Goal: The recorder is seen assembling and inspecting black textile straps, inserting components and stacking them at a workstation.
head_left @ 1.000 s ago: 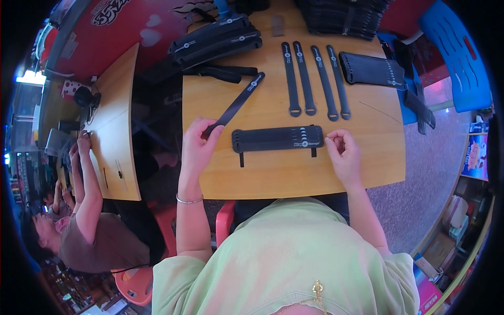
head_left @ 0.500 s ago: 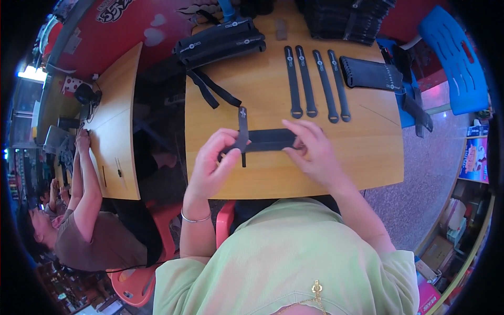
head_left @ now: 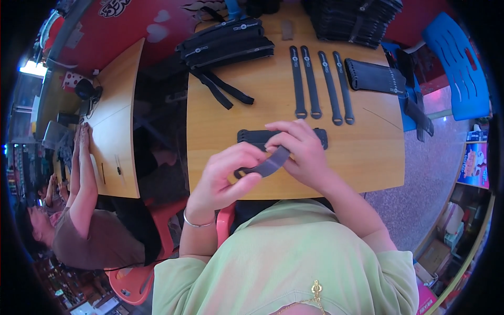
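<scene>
Between my two hands a short black strap (head_left: 271, 164) bends in a curve, nearer to me than the flat black folded piece (head_left: 252, 137) on the table. My left hand (head_left: 223, 176) is closed on the strap's left end, which shows a slot. My right hand (head_left: 304, 155) pinches its other end and partly covers the folded piece behind. Farther off, several black straps (head_left: 310, 84) with slotted ends lie side by side. To their right is a black folded bundle (head_left: 375, 76) with a row of holes along its edges.
A stack of black bundles with loose straps (head_left: 226, 44) sits at the table's far left, and a taller black pile (head_left: 349, 21) at the far right. A blue chair (head_left: 455, 65) stands to the right. At the left table (head_left: 118, 126), another person (head_left: 100, 231) sits.
The strap has come away from the left end of the folded piece and is now stretched between both hands, nearer to me. The folded piece lies on the table behind them.
</scene>
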Tool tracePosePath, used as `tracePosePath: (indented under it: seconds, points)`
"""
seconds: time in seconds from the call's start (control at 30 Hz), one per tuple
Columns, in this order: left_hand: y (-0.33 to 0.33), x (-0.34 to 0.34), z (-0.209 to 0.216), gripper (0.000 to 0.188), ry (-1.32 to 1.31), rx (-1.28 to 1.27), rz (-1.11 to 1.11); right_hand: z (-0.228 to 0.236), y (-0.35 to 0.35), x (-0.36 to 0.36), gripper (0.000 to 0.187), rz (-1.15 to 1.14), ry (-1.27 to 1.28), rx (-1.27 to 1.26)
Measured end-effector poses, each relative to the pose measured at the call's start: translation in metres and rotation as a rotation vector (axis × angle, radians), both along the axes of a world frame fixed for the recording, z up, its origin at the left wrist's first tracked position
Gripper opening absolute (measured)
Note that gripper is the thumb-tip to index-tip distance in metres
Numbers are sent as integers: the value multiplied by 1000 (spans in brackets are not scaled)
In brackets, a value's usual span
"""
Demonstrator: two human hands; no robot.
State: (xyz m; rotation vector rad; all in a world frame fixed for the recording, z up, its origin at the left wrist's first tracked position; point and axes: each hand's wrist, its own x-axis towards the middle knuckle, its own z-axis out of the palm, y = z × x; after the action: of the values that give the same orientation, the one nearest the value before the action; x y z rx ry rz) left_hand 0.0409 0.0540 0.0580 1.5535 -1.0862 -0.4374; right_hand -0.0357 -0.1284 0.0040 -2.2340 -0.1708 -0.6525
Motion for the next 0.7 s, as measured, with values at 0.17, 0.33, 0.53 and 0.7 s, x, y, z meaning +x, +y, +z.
tracePosePath:
  seconds: [0.17, 0.33, 0.53, 0.7]
  points:
    - [19, 10, 4, 7, 91, -26, 85, 9, -25, -34, 21, 78, 153, 46]
    - [30, 8, -16, 9, 84, 267, 91, 10, -40, -69, 20, 100, 446, 310]
    - [26, -4, -46, 16, 152, 354, 36, -14, -38, -86, 10, -29, 550, 586]
    - [35, -3, -73, 10, 438, 365, 287, -30, -47, -92, 12, -151, 608, 695]
